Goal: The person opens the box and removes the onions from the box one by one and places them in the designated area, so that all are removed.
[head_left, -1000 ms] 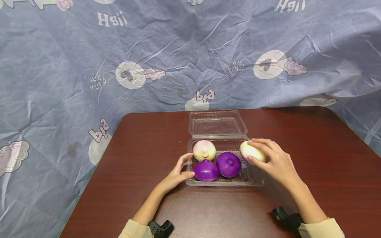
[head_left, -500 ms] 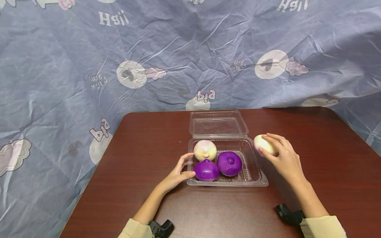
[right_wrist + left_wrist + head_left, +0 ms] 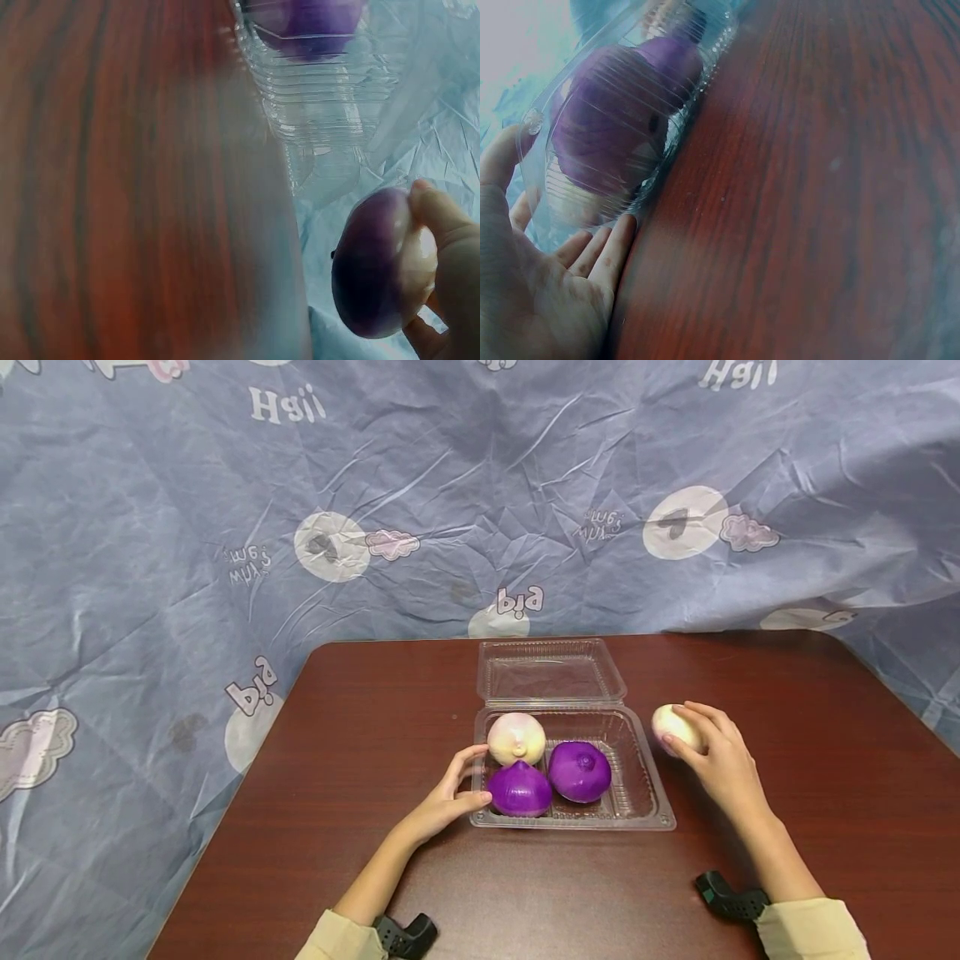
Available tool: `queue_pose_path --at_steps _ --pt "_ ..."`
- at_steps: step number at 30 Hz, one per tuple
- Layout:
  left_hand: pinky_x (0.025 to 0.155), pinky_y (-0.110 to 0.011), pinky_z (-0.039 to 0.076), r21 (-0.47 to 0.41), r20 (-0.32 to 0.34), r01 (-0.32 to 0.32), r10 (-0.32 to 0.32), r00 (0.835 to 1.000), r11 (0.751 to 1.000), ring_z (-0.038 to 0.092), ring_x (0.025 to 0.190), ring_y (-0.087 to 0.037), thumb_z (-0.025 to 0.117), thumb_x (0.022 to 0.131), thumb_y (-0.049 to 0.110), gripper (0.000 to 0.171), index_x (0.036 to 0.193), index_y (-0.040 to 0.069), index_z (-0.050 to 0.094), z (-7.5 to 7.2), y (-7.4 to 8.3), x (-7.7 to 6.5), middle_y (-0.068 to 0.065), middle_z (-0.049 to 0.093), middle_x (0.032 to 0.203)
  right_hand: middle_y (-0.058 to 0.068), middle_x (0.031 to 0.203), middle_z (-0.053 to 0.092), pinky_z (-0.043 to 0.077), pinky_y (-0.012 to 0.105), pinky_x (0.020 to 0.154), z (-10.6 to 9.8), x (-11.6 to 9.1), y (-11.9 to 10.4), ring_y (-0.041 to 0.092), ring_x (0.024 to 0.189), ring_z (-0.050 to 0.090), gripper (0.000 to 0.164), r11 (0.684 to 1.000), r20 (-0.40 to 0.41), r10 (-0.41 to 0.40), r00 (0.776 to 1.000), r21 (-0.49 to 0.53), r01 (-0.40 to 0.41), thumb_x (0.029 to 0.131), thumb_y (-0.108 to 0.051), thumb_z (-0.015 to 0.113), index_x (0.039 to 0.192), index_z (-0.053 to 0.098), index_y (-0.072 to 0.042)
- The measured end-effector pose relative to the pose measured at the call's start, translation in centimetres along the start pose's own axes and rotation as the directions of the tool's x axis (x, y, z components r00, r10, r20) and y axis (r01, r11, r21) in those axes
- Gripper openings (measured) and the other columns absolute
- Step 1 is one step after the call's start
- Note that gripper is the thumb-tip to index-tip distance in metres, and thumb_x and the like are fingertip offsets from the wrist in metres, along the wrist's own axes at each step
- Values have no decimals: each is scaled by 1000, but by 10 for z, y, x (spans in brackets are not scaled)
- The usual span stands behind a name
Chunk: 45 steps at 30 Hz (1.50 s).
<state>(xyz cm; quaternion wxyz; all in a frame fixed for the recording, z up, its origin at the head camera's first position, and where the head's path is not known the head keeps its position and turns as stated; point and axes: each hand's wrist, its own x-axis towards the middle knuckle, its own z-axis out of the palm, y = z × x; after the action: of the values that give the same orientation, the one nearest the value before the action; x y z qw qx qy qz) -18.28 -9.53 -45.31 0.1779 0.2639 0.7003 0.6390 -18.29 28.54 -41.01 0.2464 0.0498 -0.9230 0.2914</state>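
My right hand (image 3: 717, 758) holds a pale onion (image 3: 670, 729) between thumb and fingers, just right of a clear plastic clamshell container (image 3: 647, 814). In the right wrist view this onion (image 3: 379, 262) shows a glossy purple side. My left hand (image 3: 446, 797) grips the container's left edge. In the left wrist view the thumb lies on the rim and the fingers (image 3: 611, 255) bear against the side wall. Inside the container sit another pale onion (image 3: 516, 737) at the back left, a purple onion (image 3: 519, 791) in front of it, and a second purple onion (image 3: 581, 773) near the middle.
The container's lid (image 3: 551, 670) stands folded back behind its base. Everything is on a dark red-brown wooden table (image 3: 360, 718). A blue printed cloth (image 3: 420, 468) hangs behind the table. A black wrist strap (image 3: 408, 935) is on the left arm.
My right hand has carried the pale onion from over the container's right side out past its right rim, then slightly lower. The middle purple onion has tilted a little. My left hand stays put.
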Motion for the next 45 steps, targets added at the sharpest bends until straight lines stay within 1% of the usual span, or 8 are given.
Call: queue_pose_path --at_steps 10,17,24,28,32,36,40,45 --pt "95 -37 42 -3 -3 1 -1 1000 1000 26 131 -33 54 89 17 64 140 19 17 0 1 -1 -11 16 147 14 127 48 37 60 76 9 -4 15 39 115 41 40 1000 60 1 998 -30 0 82 -27 67 117 58 -9" --pt "97 -39 40 -2 -2 4 -4 1000 1000 25 132 -32 55 88 18 64 140 19 17 0 2 -1 -9 15 148 14 127 48 37 60 76 12 -5 19 38 116 40 40 999 76 8 997 -35 -5 82 -29 66 117 58 -10" --pt "98 -40 40 10 -12 11 -10 1000 1000 25 131 -33 55 88 18 64 140 20 18 -1 0 -1 -10 15 147 16 128 48 28 59 88 13 -4 19 41 117 39 43 999 69 -12 998 -41 15 81 -30 66 118 57 -11" --pt "98 -42 39 5 -9 10 -10 1000 1000 25 132 -33 55 88 21 63 140 21 19 -1 -1 0 -10 16 147 15 128 48 27 59 89 11 -3 17 41 117 39 43 999 66 -22 998 -47 25 81 -31 66 119 58 -13" --pt "98 -41 40 11 -12 11 -11 1000 1000 26 131 -31 56 88 22 64 140 21 18 0 0 0 -8 16 147 13 129 49 26 58 90 7 -1 13 40 118 39 44 997 57 -39 998 -58 42 80 -31 67 119 57 -14" --pt "97 -38 40 17 -15 7 -7 1000 1000 27 131 -32 56 88 23 65 140 20 18 0 1 0 -10 16 147 11 129 49 26 57 91 2 0 3 38 118 40 42 997 38 -52 998 -57 54 81 -29 66 120 57 -16" --pt "96 -36 41 10 -10 4 -4 1000 1000 27 130 -32 56 88 23 65 140 21 18 0 -1 0 -10 16 146 12 129 49 26 57 92 -3 2 -12 39 117 41 41 998 18 -64 998 -22 65 82 -25 64 121 56 -14" --pt "97 -37 40 4 -9 8 -8 1000 1000 26 131 -31 55 88 20 64 140 22 18 0 0 0 -9 15 147 14 130 47 29 57 92 -5 1 -29 39 119 40 46 996 16 -62 998 60 61 84 -23 63 127 51 -13"
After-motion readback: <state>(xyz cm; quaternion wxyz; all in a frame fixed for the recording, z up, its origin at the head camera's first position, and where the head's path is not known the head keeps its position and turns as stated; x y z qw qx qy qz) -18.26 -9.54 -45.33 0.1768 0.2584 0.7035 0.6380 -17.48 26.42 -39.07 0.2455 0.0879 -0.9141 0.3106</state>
